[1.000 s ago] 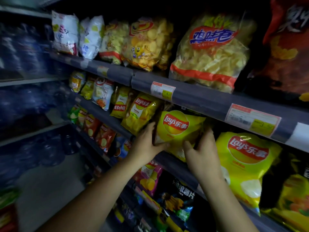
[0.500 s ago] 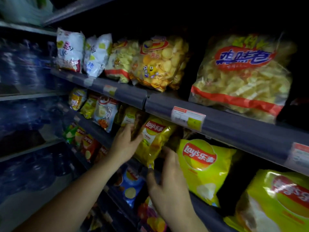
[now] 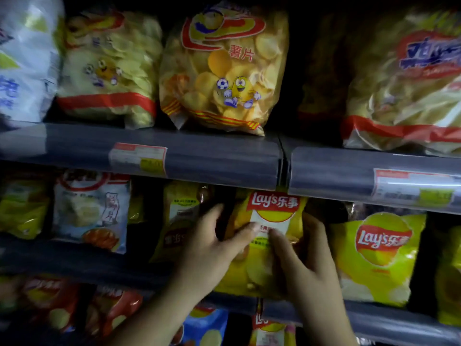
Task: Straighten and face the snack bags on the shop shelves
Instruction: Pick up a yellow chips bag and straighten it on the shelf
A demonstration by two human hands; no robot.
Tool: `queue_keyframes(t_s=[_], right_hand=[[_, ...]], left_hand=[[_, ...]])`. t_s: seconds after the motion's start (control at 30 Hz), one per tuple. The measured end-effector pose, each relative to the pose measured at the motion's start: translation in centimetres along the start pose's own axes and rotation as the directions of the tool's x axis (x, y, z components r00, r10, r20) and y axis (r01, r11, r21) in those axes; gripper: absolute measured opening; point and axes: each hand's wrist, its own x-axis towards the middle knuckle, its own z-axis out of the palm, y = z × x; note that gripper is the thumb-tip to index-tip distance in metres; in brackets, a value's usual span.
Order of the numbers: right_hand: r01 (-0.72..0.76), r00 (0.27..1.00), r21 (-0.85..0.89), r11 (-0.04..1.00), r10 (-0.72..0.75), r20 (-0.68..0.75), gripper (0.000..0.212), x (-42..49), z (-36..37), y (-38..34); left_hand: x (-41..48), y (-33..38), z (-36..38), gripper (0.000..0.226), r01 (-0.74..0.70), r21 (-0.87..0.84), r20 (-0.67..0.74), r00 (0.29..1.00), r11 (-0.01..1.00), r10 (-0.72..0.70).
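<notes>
A yellow Lay's bag (image 3: 273, 213) stands upright on the middle shelf, logo facing out. My left hand (image 3: 212, 250) grips its left edge, thumb across the front. My right hand (image 3: 304, 265) holds the right side, thumb on the front and fingers curled behind the edge. Left of it leans a darker yellow bag (image 3: 179, 221), partly behind my left hand. To the right stands a lime-green Lay's bag (image 3: 376, 255), facing forward.
The grey shelf rail (image 3: 224, 158) with price tags runs just above my hands. Big clear chip bags (image 3: 224, 71) fill the upper shelf. A white-blue bag (image 3: 89, 211) and more yellow bags sit to the left; red and blue bags (image 3: 207, 328) fill the shelf below.
The view has moved closer and leftward along the shelf. Both hands shifted from the lime-green Lay's bag to the yellow Lay's bag and now hold it from both sides.
</notes>
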Motion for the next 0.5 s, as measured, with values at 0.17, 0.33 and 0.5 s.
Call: queue_keyframes(t_s=[0.17, 0.33, 0.5], right_hand=[[-0.231, 0.943, 0.2, 0.952, 0.168, 0.287, 0.061, -0.6, -2.0, -0.6], [-0.341, 0.857, 0.202, 0.918, 0.215, 0.469, 0.073, -0.8, -4.7, 0.5], [-0.329, 0.835, 0.157, 0.931, 0.209, 0.509, 0.059, -0.6, -5.6, 0.8]], left_hand=[[-1.1, -0.8, -1.1, 0.077, 0.194, -0.288, 0.192, 0.971, 0.938, -0.142], [-3.5, -2.0, -1.4, 0.061, 0.358, -0.471, 0.348, 0.915, 0.807, -0.203], [-4.1, -0.8, -1.1, 0.054, 0.194, -0.431, 0.218, 0.97, 0.881, -0.107]])
